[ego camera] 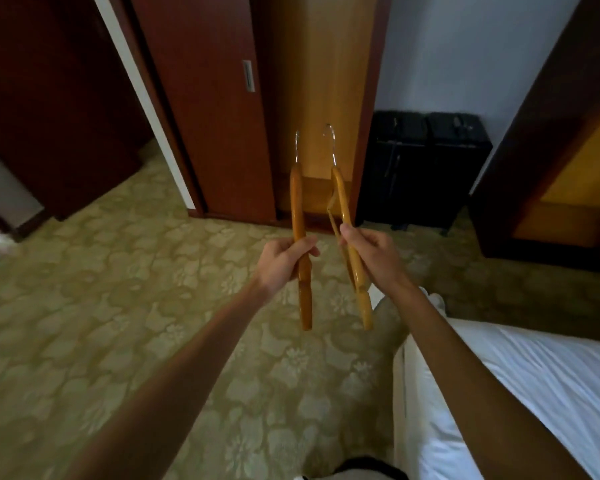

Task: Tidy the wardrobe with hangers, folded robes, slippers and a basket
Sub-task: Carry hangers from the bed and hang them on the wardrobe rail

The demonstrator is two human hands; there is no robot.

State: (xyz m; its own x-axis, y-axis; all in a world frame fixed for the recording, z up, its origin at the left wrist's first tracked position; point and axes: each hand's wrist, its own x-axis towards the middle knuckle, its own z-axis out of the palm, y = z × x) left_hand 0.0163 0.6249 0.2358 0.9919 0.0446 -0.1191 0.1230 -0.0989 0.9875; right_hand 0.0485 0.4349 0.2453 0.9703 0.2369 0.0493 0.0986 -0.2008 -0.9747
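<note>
Closest to the camera, off to the right of the wardrobe line, is the corner of a bed [534,368] with a white sheet, and the person's two forearms reach out over the patterned carpet [118,306] toward the wardrobe.

The left hand [284,259] is wrapped around the middle of a wooden hanger [300,244], held edge-on with its metal hook pointing at the wardrobe. The right hand [371,256] is pinching a second wooden hanger [349,237] the same way, hook forward, and this one looks like it has a thin trouser bar hanging loose on its left side. The two hangers sit just beside each other, not touching, both well short of the wardrobe.

Further on is the wardrobe [321,98] itself, sliding door [208,116] pushed left so the lighter wood interior is open. Nothing in there can be made out from here, and the rail isn't in view. A black luggage stand or case [423,168] sits right of the wardrobe against the wall.

So the step looks like carrying both hangers over to hang them. Best bet: walk right up to the opening first, turn both hooks the same way, then hang one at a time instead of both together. That loose bar could snag, so keep it tucked in.
</note>
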